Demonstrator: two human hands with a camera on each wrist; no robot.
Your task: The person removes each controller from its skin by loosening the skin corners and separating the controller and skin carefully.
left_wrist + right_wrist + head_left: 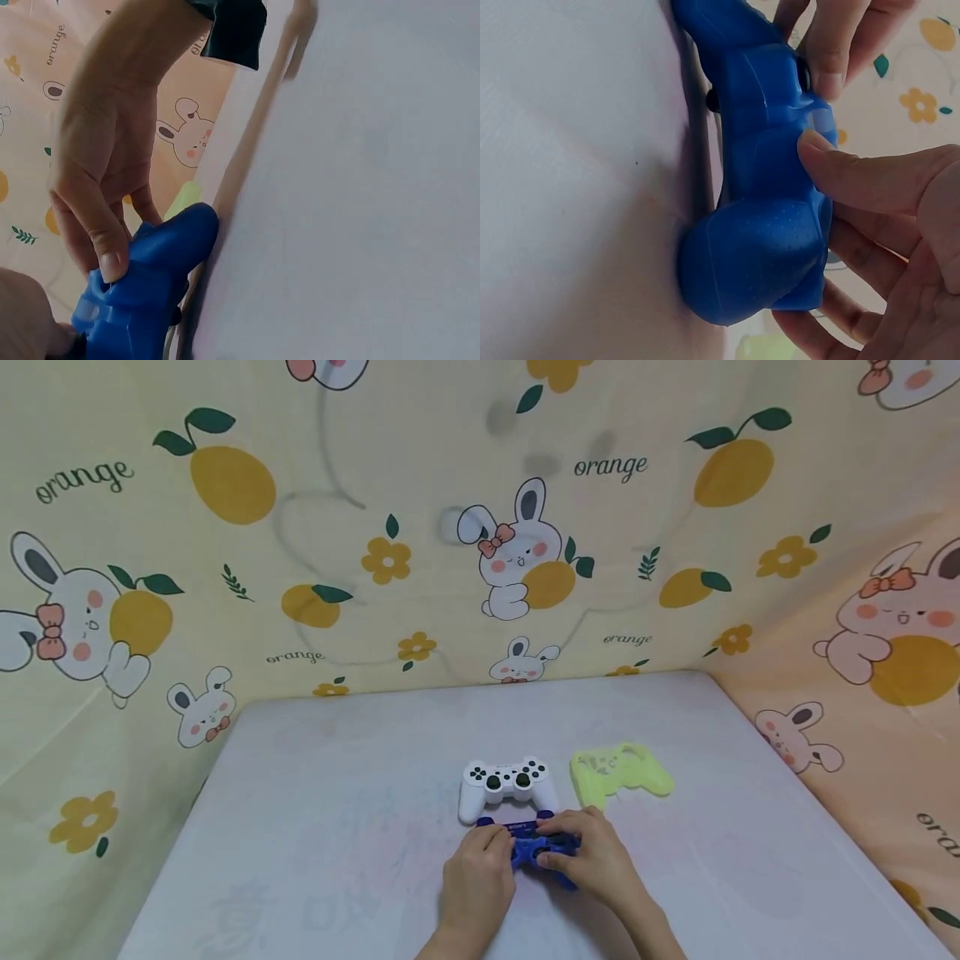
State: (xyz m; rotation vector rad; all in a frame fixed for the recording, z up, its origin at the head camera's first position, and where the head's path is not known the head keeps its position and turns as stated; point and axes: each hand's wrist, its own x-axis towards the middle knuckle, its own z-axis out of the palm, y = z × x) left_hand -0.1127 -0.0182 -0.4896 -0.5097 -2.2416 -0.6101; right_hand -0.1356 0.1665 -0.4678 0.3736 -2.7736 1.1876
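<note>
Close to me on the table, a dark blue game controller [517,828] marked SONY sits partly inside a brighter blue silicone cover [527,852]. My left hand [480,877] pinches the cover on its left side. From the right, my right hand [596,860] grips the cover and controller, its thumb [821,146] on the cover's edge in the right wrist view. That view shows the silicone cover [757,180] with rounded handles and a black stick poking out on the table side. Fingers partly hide the controller.
Just beyond the hands lies a white game controller [506,781]. To its right is a yellow-green silicone cover [622,770]. The white table [337,793] meets fabric walls [420,485] printed with rabbits and oranges at the back and sides.
</note>
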